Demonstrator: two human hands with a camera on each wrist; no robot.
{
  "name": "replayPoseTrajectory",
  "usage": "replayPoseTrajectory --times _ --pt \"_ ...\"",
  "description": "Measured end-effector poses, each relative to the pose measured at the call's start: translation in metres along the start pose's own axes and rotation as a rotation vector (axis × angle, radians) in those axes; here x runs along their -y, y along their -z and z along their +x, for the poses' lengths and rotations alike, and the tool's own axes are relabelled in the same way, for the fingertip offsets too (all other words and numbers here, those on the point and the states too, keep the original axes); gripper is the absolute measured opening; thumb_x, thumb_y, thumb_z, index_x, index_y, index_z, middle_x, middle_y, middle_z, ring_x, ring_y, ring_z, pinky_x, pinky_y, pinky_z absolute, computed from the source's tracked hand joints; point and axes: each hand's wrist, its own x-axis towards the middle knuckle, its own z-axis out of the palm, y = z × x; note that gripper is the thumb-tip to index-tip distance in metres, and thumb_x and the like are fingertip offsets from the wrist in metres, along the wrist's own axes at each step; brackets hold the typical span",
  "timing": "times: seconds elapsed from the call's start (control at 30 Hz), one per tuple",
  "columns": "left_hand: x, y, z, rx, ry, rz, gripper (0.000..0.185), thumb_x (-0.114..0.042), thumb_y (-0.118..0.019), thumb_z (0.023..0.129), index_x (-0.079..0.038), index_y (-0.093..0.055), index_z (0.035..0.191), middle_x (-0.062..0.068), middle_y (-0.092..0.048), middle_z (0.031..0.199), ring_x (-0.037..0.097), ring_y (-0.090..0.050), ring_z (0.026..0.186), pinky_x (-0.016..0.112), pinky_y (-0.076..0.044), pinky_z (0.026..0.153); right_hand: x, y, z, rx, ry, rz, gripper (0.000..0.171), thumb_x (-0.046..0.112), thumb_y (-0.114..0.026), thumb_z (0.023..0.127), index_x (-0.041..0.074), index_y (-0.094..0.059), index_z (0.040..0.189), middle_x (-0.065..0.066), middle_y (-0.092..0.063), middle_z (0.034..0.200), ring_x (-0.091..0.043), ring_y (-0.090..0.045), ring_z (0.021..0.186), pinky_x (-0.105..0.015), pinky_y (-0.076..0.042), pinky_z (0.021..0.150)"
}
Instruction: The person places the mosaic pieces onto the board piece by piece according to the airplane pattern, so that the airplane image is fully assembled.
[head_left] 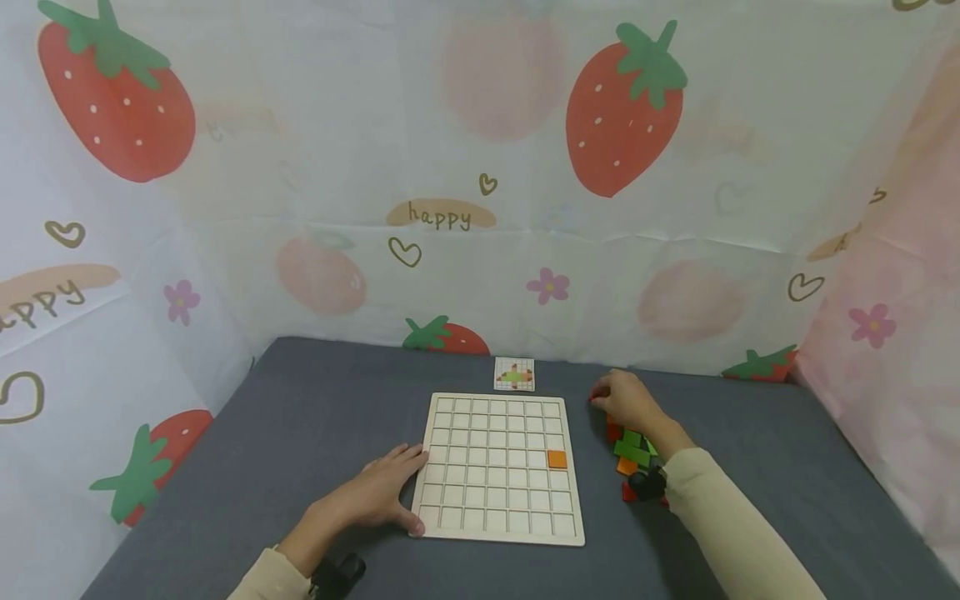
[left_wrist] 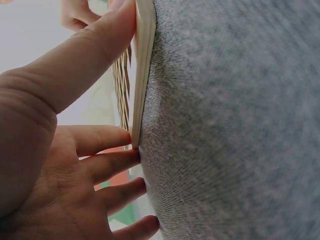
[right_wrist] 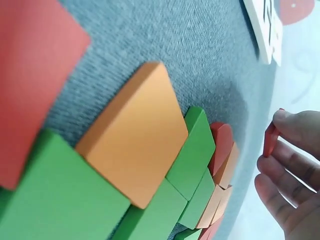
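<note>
Red tile [right_wrist: 270, 140] in right grip [head_left: 628, 402]

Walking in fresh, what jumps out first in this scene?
Big strawberry prints cover the backdrop all round a grey table. At the table's middle lies a pale wooden grid board with a single orange tile near its right edge. The left hand steadies the board's left edge, while the right hand pinches a red piece beyond a heap of coloured blocks.
</note>
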Motion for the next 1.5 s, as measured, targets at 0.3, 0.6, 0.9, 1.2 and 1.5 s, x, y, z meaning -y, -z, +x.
replayPoseTrajectory --times 0.3,0.6,0.9,1.2,1.5 --pt "0.001 0.0 0.001 -0.009 -0.005 0.004 0.099 -0.041 -0.079 0.06 -0.005 -0.033 0.14 0.014 -0.029 0.147 0.035 -0.02 0.138 0.058 -0.02 0.105 0.008 0.0 -0.009 -0.002 0.005 0.078 0.014 0.017 -0.062 0.084 0.009 -0.069 0.094 -0.008 -0.06 0.091 -0.017 -0.056 0.078 -0.031 -0.049 0.066" --pt "0.0 0.002 0.001 -0.001 0.011 0.007 0.1 -0.043 -0.078 0.06 -0.005 -0.033 0.14 0.014 -0.029 0.147 0.035 -0.02 0.138 0.057 -0.02 0.106 0.019 0.002 -0.017 0.003 0.022 0.111 0.014 0.016 -0.063 0.083 0.01 -0.069 0.093 -0.005 -0.061 0.091 -0.014 -0.055 0.076 -0.027 -0.047 0.063" --pt "0.0 0.0 0.001 -0.005 0.001 0.015 0.1 -0.043 -0.079 0.059 -0.004 -0.033 0.139 0.014 -0.029 0.147 0.035 -0.02 0.138 0.058 -0.021 0.105 0.025 0.0 -0.021 0.002 0.029 0.077 0.012 0.018 -0.065 0.082 0.012 -0.07 0.09 -0.003 -0.061 0.088 -0.012 -0.053 0.073 -0.024 -0.044 0.06" --pt "0.001 -0.001 0.0 -0.008 -0.014 0.009 0.101 -0.044 -0.078 0.059 -0.004 -0.033 0.139 0.015 -0.029 0.147 0.036 -0.02 0.138 0.059 -0.021 0.104 0.035 -0.003 -0.026 -0.001 0.03 0.118 0.01 0.016 -0.066 0.081 0.011 -0.07 0.089 -0.003 -0.059 0.087 -0.011 -0.052 0.072 -0.023 -0.044 0.06" --pt "0.001 -0.001 0.001 -0.011 -0.018 0.014 0.1 -0.044 -0.078 0.059 -0.004 -0.034 0.139 0.014 -0.03 0.147 0.035 -0.02 0.138 0.058 -0.021 0.105 0.047 -0.006 -0.03 -0.047 0.022 0.117 0.01 0.015 -0.067 0.08 0.01 -0.071 0.087 -0.002 -0.058 0.082 -0.012 -0.05 0.068 -0.023 -0.043 0.057"
